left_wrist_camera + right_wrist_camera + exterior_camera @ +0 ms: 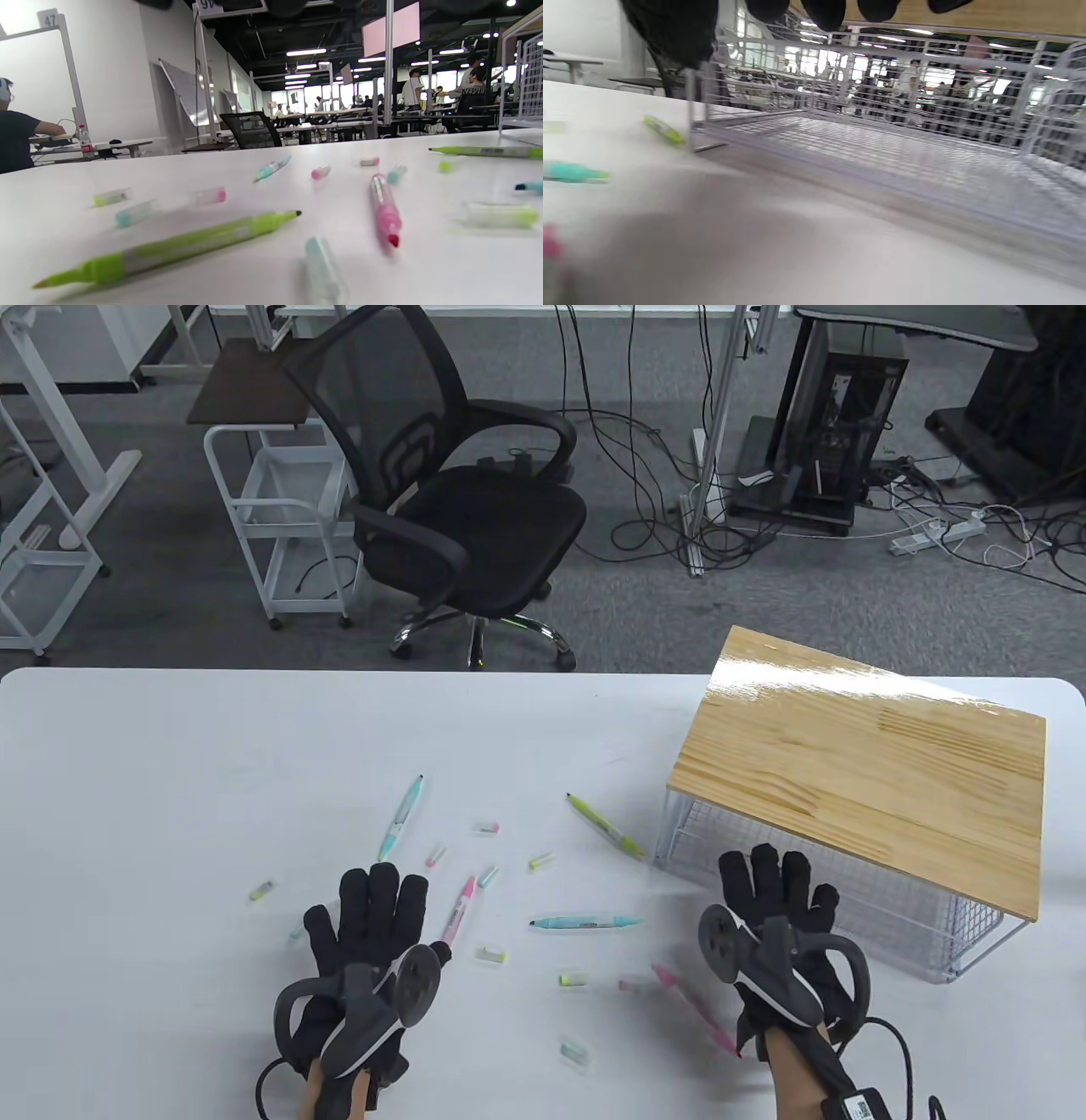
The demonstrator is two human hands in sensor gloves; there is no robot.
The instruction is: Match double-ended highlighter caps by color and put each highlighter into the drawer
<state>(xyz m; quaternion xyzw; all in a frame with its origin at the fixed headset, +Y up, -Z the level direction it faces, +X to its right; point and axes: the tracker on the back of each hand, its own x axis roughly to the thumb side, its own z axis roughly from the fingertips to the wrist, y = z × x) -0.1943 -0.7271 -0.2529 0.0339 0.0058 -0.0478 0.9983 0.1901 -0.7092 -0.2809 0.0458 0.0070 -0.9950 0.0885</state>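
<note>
While flat and holding nothing, left hand (365,937) over scattered highlighters (585,923) and caps (490,956); right hand (776,929) spread, seemingly empty, before wire drawer (933,933) under wooden top.

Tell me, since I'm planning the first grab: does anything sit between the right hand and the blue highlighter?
Nothing visible: bare table lies between the right hand and the blue highlighter.

Highlighters (585,923) and loose caps (490,955) scattered on the table (170,763), left of the wire drawer (857,899) under its wooden top (865,763).
</note>
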